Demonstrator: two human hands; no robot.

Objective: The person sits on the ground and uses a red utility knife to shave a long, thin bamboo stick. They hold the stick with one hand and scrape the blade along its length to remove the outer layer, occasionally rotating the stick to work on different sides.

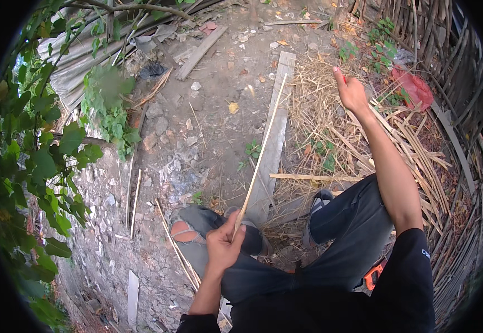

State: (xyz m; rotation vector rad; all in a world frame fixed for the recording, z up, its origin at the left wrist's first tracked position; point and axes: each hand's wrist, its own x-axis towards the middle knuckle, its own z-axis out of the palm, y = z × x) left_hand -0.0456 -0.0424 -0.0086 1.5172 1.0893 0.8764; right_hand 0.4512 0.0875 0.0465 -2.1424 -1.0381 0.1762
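My left hand is closed around the near end of a long, thin bamboo strip, in front of my left knee. Pale and narrow, the strip slants away up and to the right, over a grey wooden board on the ground. My right hand is stretched far out to the right, above a heap of shavings, with its fingers closed. A small bit of red shows at its fingers; the rest of what it grips is hidden. The strip's far end is well to the left of this hand.
Straw-like shavings and split bamboo strips lie at the right, near a red plastic bag and a stick fence. An orange-handled saw rests by my right hip. Leafy branches hang at the left over stony ground.
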